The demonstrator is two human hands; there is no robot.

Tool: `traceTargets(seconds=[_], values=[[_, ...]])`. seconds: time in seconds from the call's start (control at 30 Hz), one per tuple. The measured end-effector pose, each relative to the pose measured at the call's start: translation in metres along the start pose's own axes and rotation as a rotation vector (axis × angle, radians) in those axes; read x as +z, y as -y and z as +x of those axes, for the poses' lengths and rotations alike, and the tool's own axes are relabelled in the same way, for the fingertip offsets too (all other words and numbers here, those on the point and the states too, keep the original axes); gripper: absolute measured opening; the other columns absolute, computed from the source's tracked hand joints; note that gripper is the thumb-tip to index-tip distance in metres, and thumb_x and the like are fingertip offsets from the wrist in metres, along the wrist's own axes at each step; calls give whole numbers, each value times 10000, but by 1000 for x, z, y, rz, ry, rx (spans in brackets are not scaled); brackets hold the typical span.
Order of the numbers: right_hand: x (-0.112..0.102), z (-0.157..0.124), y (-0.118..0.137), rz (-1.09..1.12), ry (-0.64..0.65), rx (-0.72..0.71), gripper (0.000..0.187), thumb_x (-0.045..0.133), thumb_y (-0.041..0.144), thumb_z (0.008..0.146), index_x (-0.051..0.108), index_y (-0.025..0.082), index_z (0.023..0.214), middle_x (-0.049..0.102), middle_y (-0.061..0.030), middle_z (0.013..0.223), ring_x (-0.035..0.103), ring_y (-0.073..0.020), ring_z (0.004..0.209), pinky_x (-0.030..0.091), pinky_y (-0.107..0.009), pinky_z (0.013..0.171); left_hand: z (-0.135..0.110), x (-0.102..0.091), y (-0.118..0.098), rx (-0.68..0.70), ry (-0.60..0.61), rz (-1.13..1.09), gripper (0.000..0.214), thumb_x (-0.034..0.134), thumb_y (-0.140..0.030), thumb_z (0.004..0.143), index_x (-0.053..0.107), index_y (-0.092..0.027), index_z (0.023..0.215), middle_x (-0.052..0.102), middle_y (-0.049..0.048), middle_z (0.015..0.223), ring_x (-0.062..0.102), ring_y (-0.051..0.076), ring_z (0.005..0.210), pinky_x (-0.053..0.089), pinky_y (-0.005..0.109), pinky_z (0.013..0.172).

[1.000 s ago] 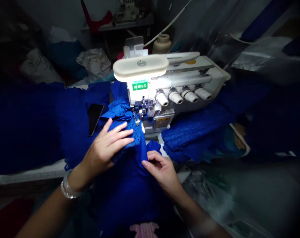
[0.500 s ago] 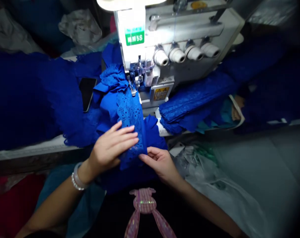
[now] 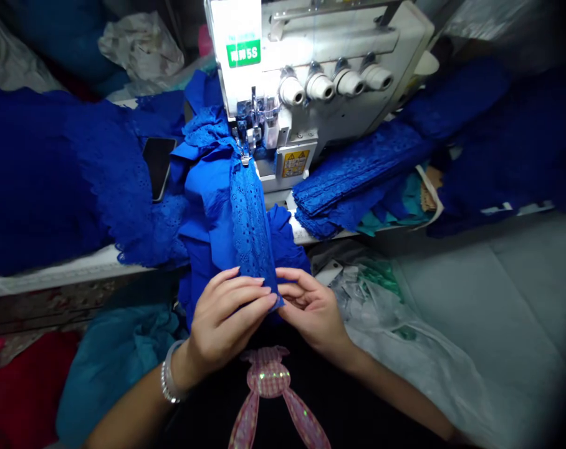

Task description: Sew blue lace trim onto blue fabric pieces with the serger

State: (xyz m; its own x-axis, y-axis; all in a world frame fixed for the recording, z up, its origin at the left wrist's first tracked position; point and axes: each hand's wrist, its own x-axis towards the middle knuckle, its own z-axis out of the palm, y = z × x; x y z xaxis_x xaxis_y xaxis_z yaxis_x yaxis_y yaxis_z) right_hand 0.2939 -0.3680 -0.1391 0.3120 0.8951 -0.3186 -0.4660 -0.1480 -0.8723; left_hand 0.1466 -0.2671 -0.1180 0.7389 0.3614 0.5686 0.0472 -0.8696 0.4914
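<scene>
Head view: a blue eyelet lace strip lies lengthwise, its upper end at 12 o'clock under the presser foot of a white overlock machine and its lower end leaning toward 6 o'clock. The left hand is closed over that lower end, fingers curled across it. The right hand is half open, its fingertips at the strip's right edge; whether they pinch it I cannot tell. A smartphone lies at 10 o'clock on blue lace fabric, folded lace sits at 2 o'clock, and a plastic bag spreads at 4 o'clock.
</scene>
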Motion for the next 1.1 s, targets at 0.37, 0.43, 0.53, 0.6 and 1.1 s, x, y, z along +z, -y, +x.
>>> traceTargets(seconds=[0.37, 0.43, 0.53, 0.6, 1.1], values=[[4, -5, 5, -122, 36, -113, 534, 624, 195, 847, 530, 271, 1367, 679, 28, 738, 517, -71, 552, 375, -182, 503, -4, 7, 0, -39, -18, 35, 258, 635, -87, 865, 667, -185, 1102, 725, 62, 986, 658, 188, 980, 503, 362, 864], [3, -4, 4, -166, 50, -159, 515, 598, 172, 854, 550, 271, 1357, 661, 38, 735, 489, -53, 537, 366, -169, 500, -4, 9, 0, -26, -28, 46, 258, 635, -76, 861, 670, -175, 1097, 721, 67, 980, 650, 190, 983, 493, 366, 871], [1, -4, 4, -239, 53, -216, 486, 571, 155, 858, 580, 252, 1335, 658, 38, 723, 530, -58, 551, 414, -166, 520, -6, 12, 3, 6, -44, 73, 271, 654, -74, 848, 669, -161, 1104, 718, 72, 982, 642, 196, 992, 480, 364, 874], [-1, -4, 6, -315, 71, -244, 440, 556, 151, 868, 616, 228, 1297, 677, 26, 702, 609, -87, 593, 473, -181, 548, -8, 12, 7, 57, -47, 101, 269, 627, -82, 870, 666, -159, 1126, 721, 69, 984, 641, 191, 997, 470, 351, 862], [-4, 13, 39, -992, 301, -1199, 279, 481, 127, 945, 620, 151, 1186, 715, -39, 701, 699, -160, 667, 583, -254, 658, 85, 7, 102, 187, -109, 474, 312, 469, -149, 954, 564, -125, 1251, 691, 134, 1079, 635, 227, 1065, 452, 432, 971]])
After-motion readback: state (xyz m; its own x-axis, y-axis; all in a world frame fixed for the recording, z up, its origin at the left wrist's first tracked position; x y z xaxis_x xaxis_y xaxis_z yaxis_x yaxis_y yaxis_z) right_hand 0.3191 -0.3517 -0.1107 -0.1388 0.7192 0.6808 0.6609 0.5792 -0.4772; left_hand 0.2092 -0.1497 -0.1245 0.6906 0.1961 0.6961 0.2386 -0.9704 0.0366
